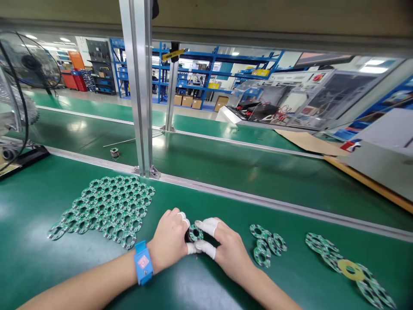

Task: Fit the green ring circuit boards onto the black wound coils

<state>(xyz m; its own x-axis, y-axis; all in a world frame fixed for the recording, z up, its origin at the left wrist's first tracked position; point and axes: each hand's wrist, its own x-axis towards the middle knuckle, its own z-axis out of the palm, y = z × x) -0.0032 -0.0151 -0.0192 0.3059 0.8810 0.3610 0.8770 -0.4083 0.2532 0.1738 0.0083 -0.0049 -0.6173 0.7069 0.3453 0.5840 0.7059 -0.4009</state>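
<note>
A green ring-shaped circuit board [195, 233] is held upright or tilted between both hands at the middle of the green bench. My left hand [172, 234], with white finger covers and a blue wristband [143, 262], closes on its left side; a dark part shows behind the ring there. My right hand [221, 241], its thumb and forefinger in white covers, pinches the ring's right side. Left of the hands lies a large flat cluster of similar ring boards [109, 209]. To the right sit several loose rings [262, 253].
Farther right, more ring boards [331, 259] overlap in a row with a yellow ring [350, 270]. A metal post [138, 86] rises behind the bench's rail. One wound part [114, 152] lies on the belt beyond. A fan [30, 62] stands far left.
</note>
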